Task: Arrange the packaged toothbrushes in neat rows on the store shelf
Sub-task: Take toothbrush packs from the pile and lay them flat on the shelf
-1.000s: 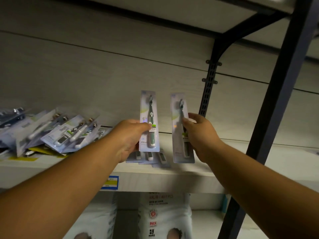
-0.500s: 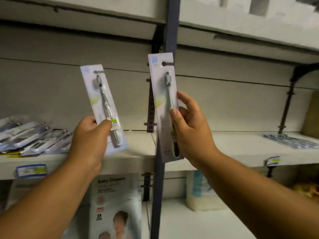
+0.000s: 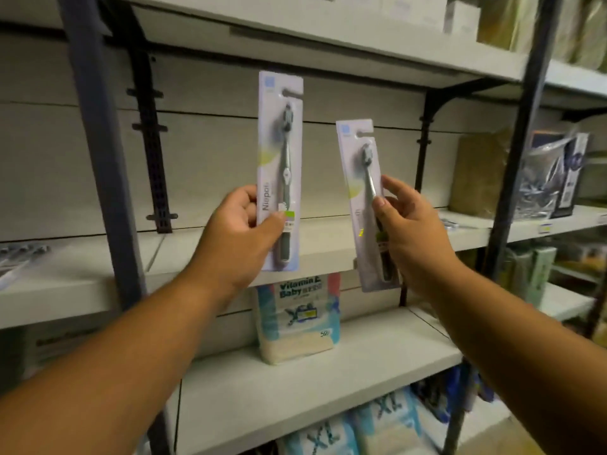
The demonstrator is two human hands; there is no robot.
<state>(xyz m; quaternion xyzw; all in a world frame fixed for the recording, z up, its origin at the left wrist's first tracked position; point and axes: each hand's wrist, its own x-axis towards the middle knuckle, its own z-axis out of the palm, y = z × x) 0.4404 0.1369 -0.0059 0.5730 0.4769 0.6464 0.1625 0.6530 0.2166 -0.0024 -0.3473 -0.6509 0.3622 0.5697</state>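
Head view, store aisle.

- **Left grip** (image 3: 243, 231): clenched round the lower half of one toothbrush pack (image 3: 281, 142), thumb across its front. The pack is upright, hang-hole on top.
- **Right grip** (image 3: 410, 231): pinching a second pack (image 3: 363, 165) near its middle, thumb in front, fingers behind. This one is slightly tilted and held lower.
- **Where the packs are:** both in the air, in front of the back panel and above the shelf board (image 3: 184, 254). They touch nothing but the hands.

**Change:** a second ago both packs stood low over the board, just beside the loose heap. Half a second ago they had been lifted and the view was swinging right past the dark upright. Now the upright (image 3: 98, 142) stands left of both hands, and the heap (image 3: 19, 254) is only a sliver at the frame's left edge. (The camera turned with the arms, so much of this is the person's own shift rightward.)

**Reading:** two packs have been taken from beside the heap and carried into the next bay, where the row probably goes. Neither is set down yet. More loose packs still lie in the heap, so I judge the task far from done.

A baby-goods pack (image 3: 295, 320) stands on the shelf below.
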